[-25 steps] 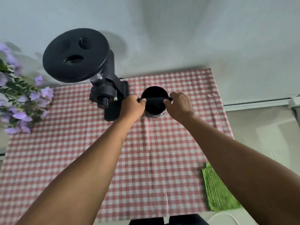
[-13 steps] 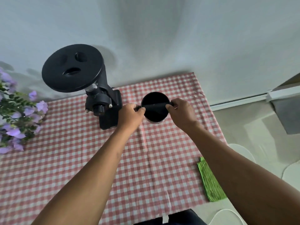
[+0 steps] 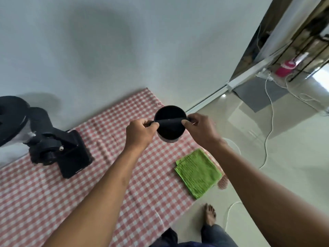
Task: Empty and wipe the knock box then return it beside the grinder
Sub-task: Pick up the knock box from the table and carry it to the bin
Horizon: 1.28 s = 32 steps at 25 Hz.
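Note:
The knock box point(image 3: 170, 130) is a round black cup with a bar across its mouth. It hangs in the air above the table's right end, off the cloth. My left hand point(image 3: 139, 133) grips the left end of its bar and my right hand point(image 3: 199, 130) grips the right end. The black grinder point(image 3: 53, 143) stands at the left on the red checked tablecloth point(image 3: 53, 189), well apart from the box. A folded green cloth point(image 3: 197, 172) lies at the table's right edge, below the box.
A white wall runs behind the table. To the right is pale floor with white cables point(image 3: 268, 132), a power strip and a pink item point(image 3: 284, 68) near a doorway. My bare foot point(image 3: 210, 214) stands on the floor by the table's corner.
Both hands have lifted the knock box from beside the grinder and carried it right, toward the table's end. The view has swung right, bringing the floor and doorway into sight.

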Each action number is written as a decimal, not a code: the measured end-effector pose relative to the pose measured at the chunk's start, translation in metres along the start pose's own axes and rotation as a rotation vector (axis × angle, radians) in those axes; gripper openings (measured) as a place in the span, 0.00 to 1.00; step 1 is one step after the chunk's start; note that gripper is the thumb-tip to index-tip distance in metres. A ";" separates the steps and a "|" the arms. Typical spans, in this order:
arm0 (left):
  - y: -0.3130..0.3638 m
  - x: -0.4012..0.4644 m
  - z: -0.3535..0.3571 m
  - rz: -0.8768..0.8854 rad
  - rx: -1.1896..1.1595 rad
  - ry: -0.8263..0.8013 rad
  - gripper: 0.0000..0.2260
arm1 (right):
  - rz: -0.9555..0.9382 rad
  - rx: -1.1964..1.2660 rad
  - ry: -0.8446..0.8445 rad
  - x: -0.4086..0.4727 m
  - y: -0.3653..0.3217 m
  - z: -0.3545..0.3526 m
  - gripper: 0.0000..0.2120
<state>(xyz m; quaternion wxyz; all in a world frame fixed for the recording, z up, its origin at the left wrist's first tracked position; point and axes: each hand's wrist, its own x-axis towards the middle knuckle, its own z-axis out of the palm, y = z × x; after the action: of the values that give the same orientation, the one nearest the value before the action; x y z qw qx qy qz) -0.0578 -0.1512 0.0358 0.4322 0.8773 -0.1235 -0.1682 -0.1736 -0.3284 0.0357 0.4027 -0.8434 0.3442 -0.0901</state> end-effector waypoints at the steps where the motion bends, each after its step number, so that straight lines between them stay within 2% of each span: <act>1: 0.012 0.000 0.015 0.021 0.005 -0.015 0.09 | 0.017 0.006 0.025 -0.002 0.011 -0.015 0.11; 8: 0.104 -0.028 0.156 0.065 -0.017 -0.187 0.12 | 0.165 0.039 0.144 -0.011 0.128 -0.140 0.14; 14: 0.163 -0.053 0.271 0.066 -0.026 -0.286 0.05 | 0.290 0.113 0.177 -0.017 0.226 -0.226 0.12; 17: 0.171 -0.057 0.312 0.031 -0.026 -0.319 0.05 | 0.338 0.135 0.168 -0.017 0.261 -0.251 0.11; 23: 0.170 -0.051 0.342 -0.021 -0.022 -0.455 0.05 | 0.379 0.198 0.151 -0.008 0.291 -0.263 0.09; 27: 0.173 -0.021 0.348 -0.037 -0.011 -0.596 0.14 | 0.366 0.181 0.137 -0.002 0.292 -0.268 0.09; 30: 0.174 0.008 0.349 -0.162 -0.017 -0.860 0.31 | 0.335 0.163 0.122 0.009 0.292 -0.273 0.10; 32: 0.167 0.027 0.352 -0.242 -0.069 -1.018 0.31 | 0.311 0.168 0.113 0.021 0.296 -0.269 0.10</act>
<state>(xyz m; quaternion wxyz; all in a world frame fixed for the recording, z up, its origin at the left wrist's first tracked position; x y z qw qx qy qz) -0.1862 -0.5130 -0.0362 0.3233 0.6779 -0.2099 -0.6260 -0.4238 -0.6379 -0.0092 0.4608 -0.7369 0.4839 -0.1026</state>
